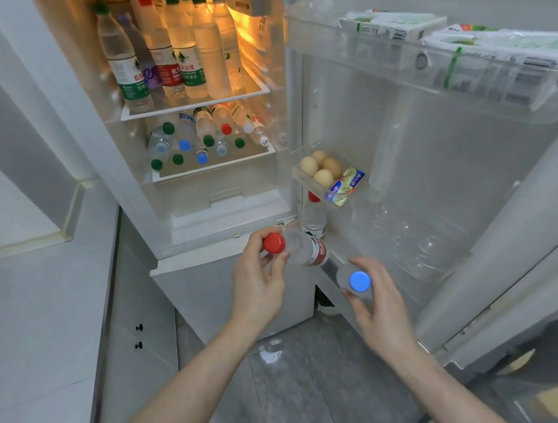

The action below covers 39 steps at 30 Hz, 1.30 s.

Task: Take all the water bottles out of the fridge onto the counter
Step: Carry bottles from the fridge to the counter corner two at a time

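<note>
While both hands are loaded, nothing shows as delivered yet. L hand (255, 279) has fingers (278, 263) curled round the neck of a red-cap bottle (304, 248), held tilted in front of the fridge (206, 191). R hand (380, 307) wraps its fingers round a blue-cap bottle (359, 282), cap toward the camera, near the open door (403, 163). Behind them one more red-cap bottle (314, 218) stands, prob. in a low door bin; view is poor there. Further in, the lower shelf (214, 166) holds a pile of bottles lying down; the top shelf (195, 104) holds a row upright. Worktop (22, 307) on the left shows no bottles in view. Most of the job is left: many trips to go.
</note>
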{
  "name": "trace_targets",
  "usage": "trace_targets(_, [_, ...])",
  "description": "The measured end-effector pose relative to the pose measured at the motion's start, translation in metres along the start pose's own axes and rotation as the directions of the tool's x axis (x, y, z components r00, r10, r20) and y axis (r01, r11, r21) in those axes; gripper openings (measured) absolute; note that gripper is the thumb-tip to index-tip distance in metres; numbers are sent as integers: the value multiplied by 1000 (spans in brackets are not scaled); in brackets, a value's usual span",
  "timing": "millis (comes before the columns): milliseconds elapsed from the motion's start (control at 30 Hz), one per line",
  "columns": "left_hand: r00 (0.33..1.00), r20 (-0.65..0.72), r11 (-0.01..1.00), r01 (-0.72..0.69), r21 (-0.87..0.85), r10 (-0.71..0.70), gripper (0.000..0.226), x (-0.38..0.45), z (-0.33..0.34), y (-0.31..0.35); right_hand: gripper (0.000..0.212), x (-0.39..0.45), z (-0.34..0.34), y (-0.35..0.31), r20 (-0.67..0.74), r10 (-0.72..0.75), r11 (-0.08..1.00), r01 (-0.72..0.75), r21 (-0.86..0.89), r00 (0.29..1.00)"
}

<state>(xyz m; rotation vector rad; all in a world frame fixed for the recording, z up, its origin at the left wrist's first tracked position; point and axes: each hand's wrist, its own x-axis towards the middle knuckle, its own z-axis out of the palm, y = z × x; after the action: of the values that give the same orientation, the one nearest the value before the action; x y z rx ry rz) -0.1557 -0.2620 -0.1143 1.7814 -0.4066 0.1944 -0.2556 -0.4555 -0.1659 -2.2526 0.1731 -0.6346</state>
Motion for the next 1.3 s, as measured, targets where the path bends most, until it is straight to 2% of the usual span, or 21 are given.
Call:
trace_targets(100, [1000, -4, 998, -20, 59, 20, 32, -18, -39, 10, 51, -1, -4, -30, -17, -66, 996, 67, 55, 998])
trace_targets(200, [1000, -29, 993, 3, 120, 0, 33, -36, -75, 10, 43, 3, -1, -60, -39, -50, 987, 55, 152, 998])
trace_targets(267, [999, -47, 985, 35, 170, -28, 34, -50, -96, 6, 41, 3, 7, -76, 1, -40, 978, 39, 204, 999])
trace_targets(433, [985, -123, 960, 148, 239, -122, 38, -89, -145, -3, 40, 0, 41, -109, 282, 2, 941, -97, 323, 959])
trace_targets(533, [953, -236, 943, 243, 226, -189, 38, -114, -176, 1, 38, -2, 75, -132, 436, -77, 934, -88, 346, 897])
trace_targets(667, [894, -359, 904, 364, 226, -270, 42, -144, -204, 2, 36, -4, 114, -152, 561, -187, 929, -40, 368, 807])
trace_targets(767, [814, -488, 877, 447, 179, -316, 41, -168, -220, 4, 32, -6, 142, -171, 638, -288, 909, -6, 417, 714])
trace_targets(900, [675, -657, 829, 543, 134, -336, 38, -198, -234, 7, 35, -9, 180, -193, 717, -413, 881, 46, 471, 562])
trace_targets(967, [567, -735, 785, 615, 78, -371, 39, -217, -237, 9, 38, -15, 196, -203, 746, -481, 862, 97, 497, 460])
trace_targets(1100, [458, -830, 702, 702, 118, -319, 39, -257, -232, 21, 34, -32, 212, -221, 801, -524, 848, 90, 522, 289])
trace_targets(1167, [399, -867, 677, 729, 103, -298, 38, -276, -224, 33, 34, -42, 215, -228, 799, -564, 825, 111, 554, 206])
trace_targets(1300, [242, -938, 643, 766, 28, -248, 36, -322, -206, 68, 38, -79, 215, -250, 726, -688, 719, 150, 678, 16])
